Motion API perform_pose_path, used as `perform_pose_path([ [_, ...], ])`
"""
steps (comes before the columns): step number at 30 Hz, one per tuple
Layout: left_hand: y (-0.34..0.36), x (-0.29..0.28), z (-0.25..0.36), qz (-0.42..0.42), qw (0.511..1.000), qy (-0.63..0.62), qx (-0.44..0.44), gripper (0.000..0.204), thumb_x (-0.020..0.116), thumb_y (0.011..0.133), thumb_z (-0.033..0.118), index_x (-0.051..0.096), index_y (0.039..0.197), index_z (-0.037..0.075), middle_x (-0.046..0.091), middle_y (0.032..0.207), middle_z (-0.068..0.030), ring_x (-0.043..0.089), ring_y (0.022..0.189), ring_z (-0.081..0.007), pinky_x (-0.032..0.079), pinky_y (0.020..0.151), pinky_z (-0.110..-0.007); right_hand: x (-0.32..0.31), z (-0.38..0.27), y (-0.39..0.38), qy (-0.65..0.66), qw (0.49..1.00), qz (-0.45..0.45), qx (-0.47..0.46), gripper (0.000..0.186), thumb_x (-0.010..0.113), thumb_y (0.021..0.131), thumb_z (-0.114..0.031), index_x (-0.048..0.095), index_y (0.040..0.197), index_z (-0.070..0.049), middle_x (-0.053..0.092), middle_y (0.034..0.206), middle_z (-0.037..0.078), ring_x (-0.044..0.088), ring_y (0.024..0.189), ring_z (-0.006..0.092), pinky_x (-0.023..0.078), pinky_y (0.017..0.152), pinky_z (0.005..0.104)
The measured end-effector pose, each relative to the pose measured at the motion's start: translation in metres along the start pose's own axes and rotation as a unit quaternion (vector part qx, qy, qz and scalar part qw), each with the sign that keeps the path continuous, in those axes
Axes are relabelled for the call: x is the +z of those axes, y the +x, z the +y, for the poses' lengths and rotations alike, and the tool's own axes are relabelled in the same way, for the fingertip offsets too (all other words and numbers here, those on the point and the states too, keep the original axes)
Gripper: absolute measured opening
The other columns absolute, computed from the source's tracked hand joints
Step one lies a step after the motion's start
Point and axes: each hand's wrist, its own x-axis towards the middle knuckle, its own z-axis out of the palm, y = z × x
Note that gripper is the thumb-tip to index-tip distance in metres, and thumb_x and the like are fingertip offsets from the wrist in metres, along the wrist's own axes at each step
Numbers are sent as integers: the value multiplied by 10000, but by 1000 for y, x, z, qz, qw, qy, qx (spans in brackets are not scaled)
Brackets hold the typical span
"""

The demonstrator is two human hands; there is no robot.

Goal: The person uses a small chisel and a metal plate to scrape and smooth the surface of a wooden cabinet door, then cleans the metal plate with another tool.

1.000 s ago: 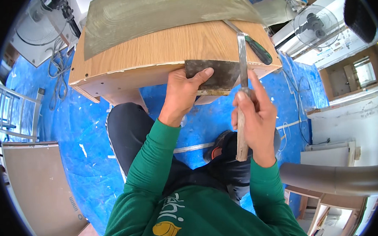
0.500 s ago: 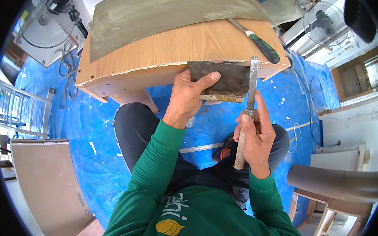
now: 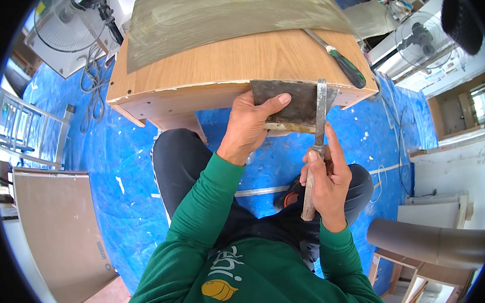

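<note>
My left hand (image 3: 249, 123) grips a dark rectangular metal scraper blade (image 3: 292, 106) by its left end, thumb lying across its face. The blade's upper edge meets the front edge of a wood-grain cabinet panel (image 3: 210, 62). In my right hand (image 3: 331, 182) is a chisel (image 3: 321, 114) with a flat metal shaft and a worn wooden handle, held upright. Its shaft crosses in front of the scraper blade's right part; whether the two touch I cannot tell. The index finger stretches up along the shaft. A green-and-black-handled file (image 3: 348, 68) lies on the panel's right side.
A grey-green laminate sheet (image 3: 235, 17) covers the far part of the panel. Fans stand at the far left (image 3: 65, 21) and far right (image 3: 420, 38). Blue sheeting (image 3: 129, 196) covers the floor. A brown board (image 3: 60, 232) leans at left, and a grey roll (image 3: 431, 237) lies at right.
The chisel has shifted slightly left across the scraper blade, covering more of it. The whole view has moved a little, with the cabinet appearing further right and lower.
</note>
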Motion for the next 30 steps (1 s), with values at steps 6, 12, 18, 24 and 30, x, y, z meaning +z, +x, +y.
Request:
perform_pose_path([
  [6,2,4,1,26,999,21,38,254,820,1020,59,794,1249,-48,829,1175,-106,767,1028,-164,626,925,-343,1,-4,6,-31,999,-37,-11,615,631,1133,-79,445,1717,-23,690,964,62,633,654,98,526,554,276],
  [12,6,3,-3,42,996,50,61,245,830,1018,90,809,1216,-53,835,1130,-100,758,981,-144,627,874,-332,15,-25,18,-44,998,-41,11,629,681,1097,-50,484,1692,-2,653,820,13,590,640,60,503,572,266],
  [18,5,6,1,90,986,133,49,217,824,1031,94,810,1186,-57,840,1127,-115,781,965,-164,638,868,-338,22,-37,34,-86,992,-77,39,614,691,1101,-76,505,1684,-19,676,832,26,598,622,63,511,562,280],
  [24,3,7,0,100,977,178,57,217,809,1049,109,809,1183,-62,842,1093,-110,770,927,-145,635,825,-329,22,-40,39,-98,989,-96,60,610,688,1119,-125,502,1695,-51,690,843,37,604,615,69,518,562,283],
  [30,5,7,-2,97,977,176,64,207,797,1059,103,801,1185,-61,838,1081,-113,767,927,-142,636,821,-328,21,-42,39,-113,985,-105,71,597,667,1135,-125,500,1706,-88,687,907,66,620,610,91,511,548,280],
])
